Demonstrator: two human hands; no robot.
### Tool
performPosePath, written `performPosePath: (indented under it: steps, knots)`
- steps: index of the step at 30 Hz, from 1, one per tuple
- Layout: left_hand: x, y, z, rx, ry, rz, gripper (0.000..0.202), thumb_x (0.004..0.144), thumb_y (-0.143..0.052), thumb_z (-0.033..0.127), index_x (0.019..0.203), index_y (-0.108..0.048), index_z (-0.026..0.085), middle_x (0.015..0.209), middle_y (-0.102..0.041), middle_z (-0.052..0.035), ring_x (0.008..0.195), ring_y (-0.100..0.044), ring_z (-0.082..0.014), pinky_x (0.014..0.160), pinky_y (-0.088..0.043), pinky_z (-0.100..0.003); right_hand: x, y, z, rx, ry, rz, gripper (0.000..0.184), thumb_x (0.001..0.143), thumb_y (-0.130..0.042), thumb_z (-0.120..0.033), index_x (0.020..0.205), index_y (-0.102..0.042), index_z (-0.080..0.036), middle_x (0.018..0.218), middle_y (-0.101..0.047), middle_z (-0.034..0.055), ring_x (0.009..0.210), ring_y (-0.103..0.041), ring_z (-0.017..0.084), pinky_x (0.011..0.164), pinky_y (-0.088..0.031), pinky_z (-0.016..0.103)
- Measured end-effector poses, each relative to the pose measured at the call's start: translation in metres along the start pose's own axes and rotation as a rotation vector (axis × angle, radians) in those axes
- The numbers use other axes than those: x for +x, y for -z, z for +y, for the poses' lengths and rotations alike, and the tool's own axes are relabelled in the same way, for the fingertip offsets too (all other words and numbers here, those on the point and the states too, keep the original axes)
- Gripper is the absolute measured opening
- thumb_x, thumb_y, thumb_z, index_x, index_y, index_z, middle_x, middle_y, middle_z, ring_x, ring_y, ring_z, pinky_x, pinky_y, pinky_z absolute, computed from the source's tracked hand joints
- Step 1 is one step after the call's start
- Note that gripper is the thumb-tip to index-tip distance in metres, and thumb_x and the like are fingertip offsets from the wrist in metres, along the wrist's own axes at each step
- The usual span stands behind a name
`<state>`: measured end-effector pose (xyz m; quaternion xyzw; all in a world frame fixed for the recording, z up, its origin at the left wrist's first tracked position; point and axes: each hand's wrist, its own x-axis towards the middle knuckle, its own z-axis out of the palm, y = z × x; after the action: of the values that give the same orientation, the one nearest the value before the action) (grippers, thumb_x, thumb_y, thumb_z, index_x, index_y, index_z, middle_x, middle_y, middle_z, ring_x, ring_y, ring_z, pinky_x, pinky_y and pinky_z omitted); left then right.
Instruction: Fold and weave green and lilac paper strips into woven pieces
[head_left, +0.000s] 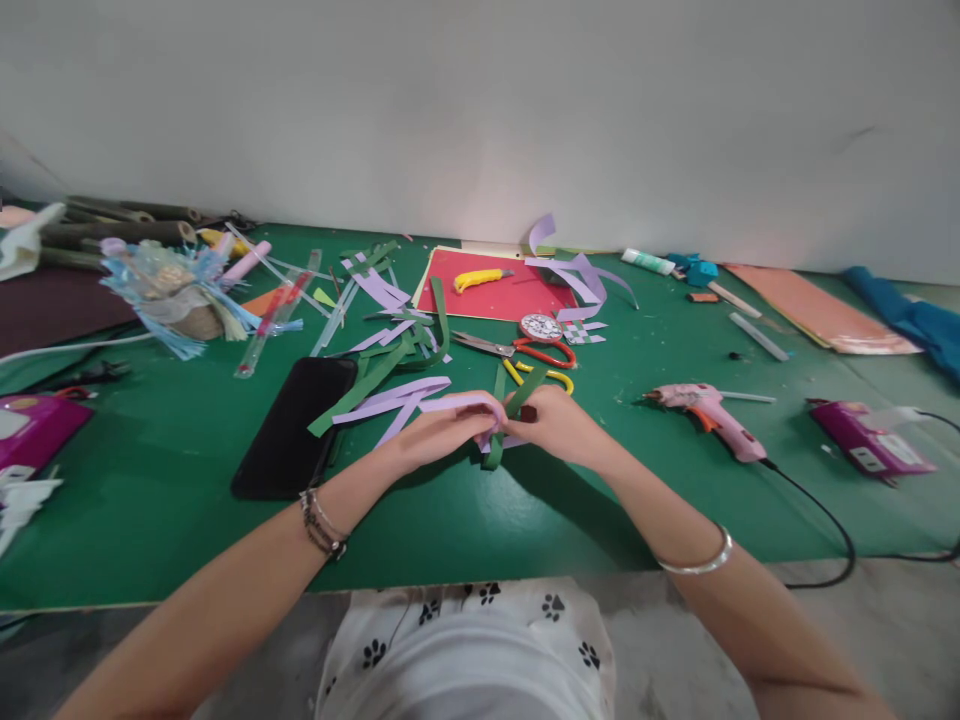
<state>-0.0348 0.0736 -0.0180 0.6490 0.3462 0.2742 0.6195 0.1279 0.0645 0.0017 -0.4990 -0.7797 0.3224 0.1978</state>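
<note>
My left hand (450, 428) is closed on a purple paper strip (459, 402), near the table's front edge. Close beside it, my right hand (559, 425) pinches a green paper strip (526, 392) that sticks up past the fingers. The purple and green strips cross between the two hands, and a green end (493, 455) hangs below. My fingers hide how the strips are joined. Loose purple strips (397, 400) and green strips (375, 378) lie to the left of my hands. Just beyond my hands are yellow-handled scissors (559, 378) and red-handled scissors (547, 352).
A black phone (296, 430) lies left of my hands, and a pink glue gun (709, 412) with a cord lies right. A yellow cutter (480, 280) rests on red paper (450, 300) at the back. Purple boxes (870, 437) (41, 430) stand at both sides.
</note>
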Motion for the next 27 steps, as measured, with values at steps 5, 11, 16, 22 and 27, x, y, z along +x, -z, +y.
performPosePath:
  steps: [5, 11, 16, 22, 27]
  knots:
    - [-0.002, 0.01, -0.001, 0.259, -0.053, -0.057, 0.014, 0.072, -0.045, 0.026, 0.079, -0.052, 0.018, 0.071, -0.051, 0.0017, 0.058, -0.047, -0.0095, 0.057, -0.038, -0.022, 0.007, -0.004, 0.002, -0.048, -0.027, -0.011, 0.014, 0.069, -0.053, -0.019, 0.059, -0.06, -0.014, 0.047, -0.041, -0.005, 0.045, -0.034, 0.006, 0.046, -0.025, 0.019]
    - [-0.009, 0.012, -0.002, 0.714, -0.108, -0.017, 0.048, 0.059, -0.063, 0.042, 0.096, -0.046, 0.018, 0.094, -0.047, -0.0037, 0.072, -0.048, -0.0162, 0.062, -0.039, -0.027, 0.015, -0.004, 0.008, -0.122, -0.044, -0.021, 0.008, 0.066, -0.055, -0.015, 0.062, -0.062, -0.014, 0.054, -0.052, -0.0022, 0.051, -0.044, 0.009, 0.05, -0.03, 0.021]
    - [-0.012, 0.005, -0.006, 0.756, -0.074, -0.03, 0.043, 0.068, -0.058, 0.034, 0.104, -0.04, 0.018, 0.092, -0.049, -0.0035, 0.073, -0.05, -0.0169, 0.063, -0.038, -0.027, 0.016, -0.005, 0.013, -0.05, -0.051, -0.011, 0.012, 0.065, -0.051, -0.011, 0.067, -0.062, -0.015, 0.06, -0.058, -0.001, 0.056, -0.049, 0.011, 0.052, -0.034, 0.021]
    - [-0.012, 0.002, 0.001, 0.771, -0.073, -0.143, 0.031, 0.074, -0.051, 0.022, 0.103, -0.039, 0.017, 0.096, -0.049, -0.0046, 0.08, -0.05, -0.0169, 0.067, -0.04, -0.027, 0.017, -0.01, 0.021, 0.106, -0.107, -0.031, 0.01, 0.06, -0.049, -0.007, 0.062, -0.057, -0.014, 0.057, -0.056, -0.0018, 0.055, -0.051, 0.01, 0.053, -0.035, 0.021]
    - [-0.012, 0.002, 0.003, 0.88, -0.095, -0.173, 0.036, 0.071, -0.057, 0.034, 0.099, -0.041, 0.017, 0.098, -0.047, -0.0054, 0.078, -0.051, -0.0178, 0.066, -0.041, -0.028, 0.018, -0.014, 0.027, 0.121, -0.135, 0.0, 0.013, 0.059, -0.045, -0.005, 0.063, -0.053, -0.015, 0.051, -0.052, -0.0036, 0.049, -0.048, 0.009, 0.047, -0.032, 0.019]
